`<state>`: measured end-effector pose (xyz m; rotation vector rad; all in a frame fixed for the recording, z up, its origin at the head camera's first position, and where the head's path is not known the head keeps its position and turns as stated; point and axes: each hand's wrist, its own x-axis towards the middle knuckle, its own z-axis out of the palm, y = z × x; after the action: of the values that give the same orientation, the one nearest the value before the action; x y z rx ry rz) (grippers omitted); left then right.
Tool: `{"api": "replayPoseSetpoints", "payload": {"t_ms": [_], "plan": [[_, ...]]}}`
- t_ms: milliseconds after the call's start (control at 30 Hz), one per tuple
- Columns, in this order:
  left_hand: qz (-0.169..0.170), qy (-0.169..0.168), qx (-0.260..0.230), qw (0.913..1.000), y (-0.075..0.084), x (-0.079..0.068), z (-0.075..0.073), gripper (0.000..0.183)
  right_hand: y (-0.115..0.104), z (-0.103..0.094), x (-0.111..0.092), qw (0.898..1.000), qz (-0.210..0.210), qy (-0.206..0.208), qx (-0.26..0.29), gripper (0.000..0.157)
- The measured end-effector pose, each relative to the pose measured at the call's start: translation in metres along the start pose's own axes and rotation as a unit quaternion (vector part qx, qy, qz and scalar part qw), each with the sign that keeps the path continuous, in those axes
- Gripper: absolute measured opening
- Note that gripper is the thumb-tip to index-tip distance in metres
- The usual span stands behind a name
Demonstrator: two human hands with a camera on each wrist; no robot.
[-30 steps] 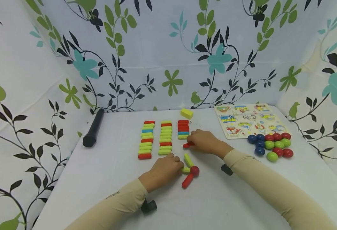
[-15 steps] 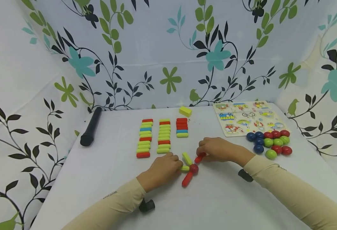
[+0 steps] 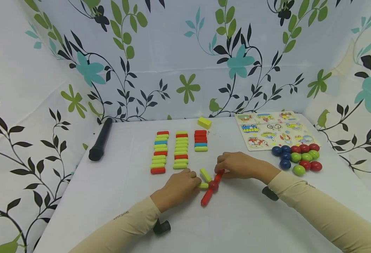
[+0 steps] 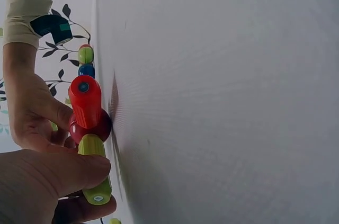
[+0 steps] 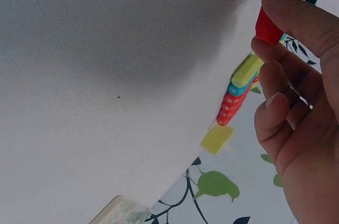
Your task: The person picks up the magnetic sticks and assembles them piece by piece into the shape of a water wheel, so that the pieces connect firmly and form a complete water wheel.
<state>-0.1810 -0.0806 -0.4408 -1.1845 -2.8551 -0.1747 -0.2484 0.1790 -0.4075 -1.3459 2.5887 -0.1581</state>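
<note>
My left hand (image 3: 176, 187) pinches a yellow-green plastic rod (image 4: 91, 144) between thumb and fingers. That rod joins a dark red ball (image 3: 213, 186), from which a second yellow-green rod (image 3: 205, 174) and a red rod (image 3: 206, 198) also stick out. On the far right side of the ball, my right hand (image 3: 240, 164) holds another red rod (image 5: 271, 20) by its outer end, thumb on one side and fingers on the other. In the head view its inner end meets the ball. Part of the left-held rod is hidden behind my fingers.
Three columns of red, yellow-green and blue rods (image 3: 181, 147) lie beyond my hands, with a yellow block (image 3: 204, 122) behind. At right are a picture puzzle board (image 3: 267, 131) and several coloured balls (image 3: 295, 157). A black microphone (image 3: 100, 140) lies at left.
My right hand has carried the red rod from beside the third column right and nearer to the ball, and its end now meets it. The left hand keeps its hold.
</note>
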Motion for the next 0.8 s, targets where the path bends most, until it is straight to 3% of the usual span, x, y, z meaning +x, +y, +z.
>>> {"api": "replayPoseSetpoints", "payload": {"t_ms": [133,267,433,600,800], "plan": [[-0.001,-0.001,-0.001,1.0000,0.000,-0.002,0.000,0.023,0.001,-0.005,0.003,0.999,0.028,-0.016,0.016,0.038],[-0.002,-0.001,0.001,1.0000,0.000,-0.004,0.000,0.023,0.007,-0.012,0.016,0.997,0.080,0.009,0.009,0.043],[-0.004,0.003,-0.004,1.0000,-0.001,-0.007,0.002,0.025,0.009,-0.013,0.051,0.990,0.123,0.052,-0.034,0.037],[0.001,0.008,-0.005,1.0000,0.000,-0.008,0.004,0.025,0.004,-0.008,0.081,0.986,0.146,0.043,-0.069,0.033],[0.000,0.011,-0.005,0.9999,0.000,-0.008,0.003,0.027,0.002,0.000,0.098,0.981,0.167,0.036,-0.096,0.023]]}}
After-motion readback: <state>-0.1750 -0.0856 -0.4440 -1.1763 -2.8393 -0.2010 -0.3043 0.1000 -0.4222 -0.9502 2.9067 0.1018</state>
